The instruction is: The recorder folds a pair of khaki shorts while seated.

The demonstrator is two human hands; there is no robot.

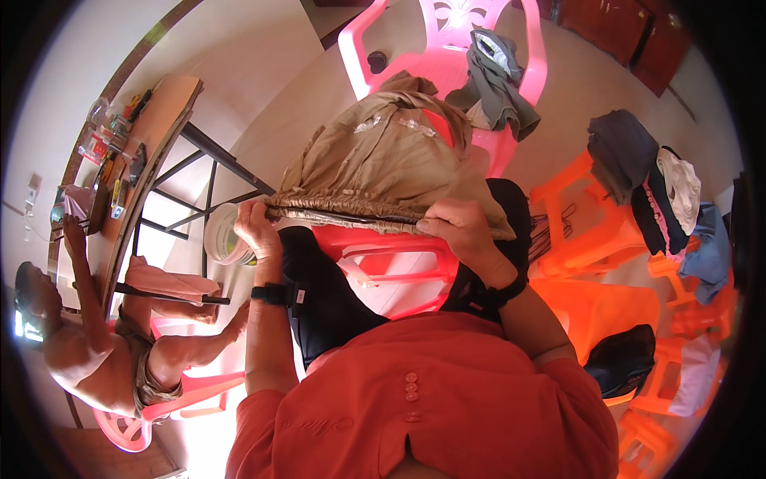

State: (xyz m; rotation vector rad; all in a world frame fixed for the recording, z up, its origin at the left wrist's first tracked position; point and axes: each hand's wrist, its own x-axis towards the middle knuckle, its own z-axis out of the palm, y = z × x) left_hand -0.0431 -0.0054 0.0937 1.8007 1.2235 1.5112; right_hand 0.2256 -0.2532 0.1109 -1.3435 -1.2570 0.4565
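Between my two hands stretches the gathered elastic waistband (353,209) of a pair of brown trousers (383,155). My left hand (257,230) pinches the band at its left end. At the other end my right hand (458,230) grips it, thumb on top. The trousers' cloth spreads away from me over a red plastic stool (395,266) that stands between my knees. Some of the stool's red seat shows through a gap in the cloth. Pale, shiny patches lie on the cloth's far part.
Ahead, a pink plastic armchair (443,66) carries grey-green clothing (494,84). Orange stools (598,221) at the right hold folded clothes (622,155) and a black bag (622,359). A seated person (102,359) is at a cluttered wooden table (149,138) on the left, near a white bucket (224,236).
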